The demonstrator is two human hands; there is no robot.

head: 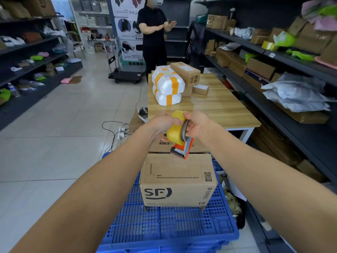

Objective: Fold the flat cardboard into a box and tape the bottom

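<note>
The tape dispenser is held above the box. The left hand clasps its yellow roll; the right hand grips its handle.

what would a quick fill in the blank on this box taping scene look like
The left hand and right hand grip a tape dispenser loaded with a ____ tape roll.
The SF Express box stands on a ____ plastic pallet.
The white parcels lie on a ____ table.
Missing words: yellow; blue; wooden.
</note>
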